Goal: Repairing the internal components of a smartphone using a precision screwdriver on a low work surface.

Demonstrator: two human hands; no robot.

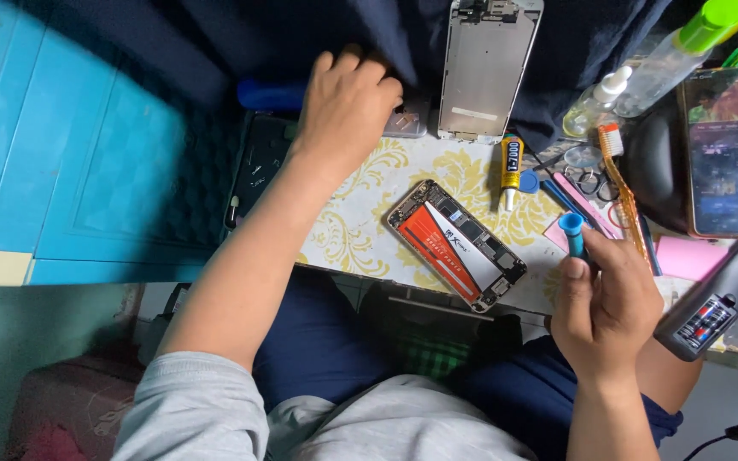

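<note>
Nearby, the red-labelled open phone (457, 245) lies between left hand (348, 107) and right hand (604, 303).

A lit phone screen (735, 152) far right; red-labelled battery (439, 248) in the opened phone (457, 244).

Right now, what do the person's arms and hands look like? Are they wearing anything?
Both hands are bare: no gloves, rings or watch show. The left hand sits at the end of a long bare arm, with a light grey short sleeve at the shoulder. The right hand also has a bare wrist and forearm. No sleeve shows on that side.
</note>
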